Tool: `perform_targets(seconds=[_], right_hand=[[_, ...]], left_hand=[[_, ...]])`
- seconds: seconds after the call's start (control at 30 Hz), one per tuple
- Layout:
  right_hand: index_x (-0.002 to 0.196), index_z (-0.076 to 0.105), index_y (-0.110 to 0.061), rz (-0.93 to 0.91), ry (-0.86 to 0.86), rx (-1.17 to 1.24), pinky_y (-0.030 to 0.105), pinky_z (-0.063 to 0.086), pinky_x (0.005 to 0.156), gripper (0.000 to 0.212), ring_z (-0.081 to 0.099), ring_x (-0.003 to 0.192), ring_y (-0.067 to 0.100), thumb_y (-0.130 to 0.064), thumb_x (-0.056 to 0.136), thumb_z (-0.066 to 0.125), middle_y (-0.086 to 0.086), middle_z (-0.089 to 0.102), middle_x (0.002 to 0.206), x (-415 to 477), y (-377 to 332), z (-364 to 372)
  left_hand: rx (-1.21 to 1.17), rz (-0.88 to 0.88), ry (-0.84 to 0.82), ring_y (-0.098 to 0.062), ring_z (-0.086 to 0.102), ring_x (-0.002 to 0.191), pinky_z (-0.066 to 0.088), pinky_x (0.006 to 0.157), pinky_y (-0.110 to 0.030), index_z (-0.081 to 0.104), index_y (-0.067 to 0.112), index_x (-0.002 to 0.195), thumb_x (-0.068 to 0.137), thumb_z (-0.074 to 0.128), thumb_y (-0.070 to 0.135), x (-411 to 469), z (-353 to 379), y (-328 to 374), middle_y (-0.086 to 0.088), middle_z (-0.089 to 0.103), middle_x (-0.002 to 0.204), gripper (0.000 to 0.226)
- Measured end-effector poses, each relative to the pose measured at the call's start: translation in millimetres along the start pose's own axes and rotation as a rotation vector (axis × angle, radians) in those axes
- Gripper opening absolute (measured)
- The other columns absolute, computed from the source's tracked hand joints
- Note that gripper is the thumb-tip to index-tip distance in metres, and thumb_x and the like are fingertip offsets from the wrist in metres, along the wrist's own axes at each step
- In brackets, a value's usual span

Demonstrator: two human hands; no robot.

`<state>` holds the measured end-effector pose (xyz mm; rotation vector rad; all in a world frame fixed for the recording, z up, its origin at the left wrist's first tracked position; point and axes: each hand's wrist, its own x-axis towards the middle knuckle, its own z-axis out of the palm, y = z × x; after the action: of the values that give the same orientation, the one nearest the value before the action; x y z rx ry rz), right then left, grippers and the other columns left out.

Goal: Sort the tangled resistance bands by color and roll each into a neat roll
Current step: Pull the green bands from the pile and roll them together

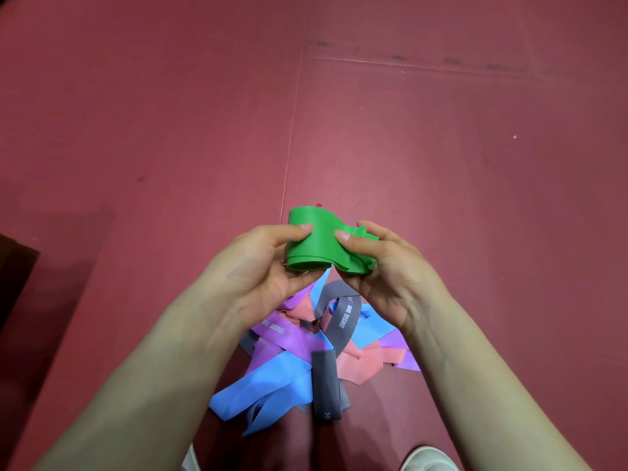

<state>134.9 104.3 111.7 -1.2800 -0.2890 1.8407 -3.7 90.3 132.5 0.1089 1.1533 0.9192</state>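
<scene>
You have a dark red mat floor [441, 147] under you, with one seam [291, 137] running from the far side toward you. Directly on it, near you, lies a tangled pile of bands: a blue band [265, 382] spreads to the near left, a purple band [289, 334] printed ONE DEGREE lies just beyond it, a gray band [326, 382] lies folded in the middle, and a salmon band [356, 365] fans out to the right. What looks like a pale shoe [428, 458] rests at the near right, and a dark object [13, 277] sits at the left edge.

Both hands, left [261, 263] and right [384, 266], pinch a green band [317, 243] above tangled bands [306, 351] on the red mat [170, 130].
</scene>
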Motion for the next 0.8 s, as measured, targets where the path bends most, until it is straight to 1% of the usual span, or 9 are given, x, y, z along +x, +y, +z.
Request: perform_targets(seconds=[0.1,0.13,0.2,0.3,0.43,0.5,0.6,0.7,0.8], right_hand=[[0.091,0.058,-0.006,0.061,-0.103,0.002,0.021,0.052,0.048,0.017,0.067,0.053,0.015,0.007,0.082,0.062,0.007,0.068,0.068,-1.5,-0.8,-1.5],[0.089,0.059,-0.005,0.083,-0.124,-0.007,0.022,0.053,0.049,0.012,0.067,0.054,0.015,0.005,0.083,0.062,0.007,0.069,0.066,-1.8,-1.1,-2.1],[0.086,0.063,-0.005,0.120,-0.134,-0.031,0.023,0.056,0.053,0.007,0.067,0.056,0.014,0.001,0.084,0.061,0.006,0.069,0.066,-1.8,-1.8,-3.1],[0.087,0.065,-0.005,0.158,-0.132,-0.009,0.024,0.057,0.063,0.006,0.067,0.060,0.014,0.000,0.085,0.061,0.007,0.070,0.069,-2.1,-2.2,-3.1],[0.086,0.065,-0.003,0.171,-0.165,0.032,0.023,0.057,0.055,0.011,0.069,0.058,0.015,0.003,0.088,0.056,0.008,0.072,0.069,-3.4,-1.6,-1.7],[0.087,0.065,-0.001,0.171,-0.155,0.047,0.024,0.059,0.058,0.009,0.070,0.060,0.016,0.003,0.087,0.057,0.010,0.072,0.071,-2.9,-1.1,-1.3],[0.088,0.065,0.001,0.164,-0.147,0.068,0.026,0.059,0.058,0.008,0.071,0.062,0.018,0.003,0.085,0.058,0.012,0.073,0.074,-2.5,-0.7,-1.0],[0.086,0.067,0.001,0.154,-0.144,0.069,0.024,0.057,0.055,0.007,0.072,0.063,0.018,0.003,0.084,0.060,0.012,0.073,0.075,-2.3,-0.2,-1.5],[0.079,0.068,-0.001,0.147,-0.126,0.044,0.022,0.055,0.051,0.011,0.071,0.060,0.017,0.006,0.083,0.060,0.011,0.073,0.071,-2.6,-0.7,-1.3]], left_hand=[[0.008,-0.012,-0.008,-0.030,0.062,0.114,0.051,0.090,-0.037,0.056,-0.009,0.122,0.092,0.052,0.006,1.3,-0.7,-0.3,-0.024,0.064,0.120,0.034],[0.025,-0.011,-0.007,-0.029,0.063,0.112,0.052,0.089,-0.036,0.057,-0.008,0.123,0.092,0.052,0.008,1.7,-1.0,-0.5,-0.022,0.065,0.120,0.035],[0.082,-0.009,0.008,-0.023,0.067,0.095,0.053,0.083,-0.033,0.058,-0.004,0.123,0.092,0.055,0.012,1.9,-1.3,-1.0,-0.016,0.068,0.113,0.035],[0.149,-0.013,0.030,-0.015,0.064,0.074,0.049,0.074,-0.028,0.061,0.000,0.120,0.091,0.057,0.016,2.1,-2.3,-2.4,-0.008,0.069,0.091,0.033],[0.208,-0.008,0.073,-0.016,0.059,0.070,0.045,0.071,-0.028,0.063,0.007,0.106,0.091,0.058,0.017,2.4,-3.6,-2.0,-0.007,0.066,0.081,0.019],[0.241,-0.014,0.112,-0.016,0.058,0.070,0.043,0.068,-0.027,0.063,0.010,0.094,0.090,0.060,0.019,2.3,-4.0,-2.5,-0.005,0.065,0.075,0.010],[0.240,0.028,0.155,-0.014,0.060,0.066,0.044,0.066,-0.027,0.062,0.010,0.091,0.090,0.061,0.017,3.4,-3.7,-3.4,-0.004,0.065,0.074,0.008],[0.268,0.087,0.173,-0.010,0.061,0.050,0.049,0.064,-0.025,0.062,0.007,0.089,0.093,0.059,0.016,4.2,-4.6,-5.2,-0.006,0.065,0.073,0.010],[0.340,0.165,0.202,-0.006,0.057,0.039,0.048,0.045,-0.017,0.058,0.005,0.096,0.096,0.055,0.014,6.6,-6.8,-7.6,-0.009,0.060,0.073,0.009]])
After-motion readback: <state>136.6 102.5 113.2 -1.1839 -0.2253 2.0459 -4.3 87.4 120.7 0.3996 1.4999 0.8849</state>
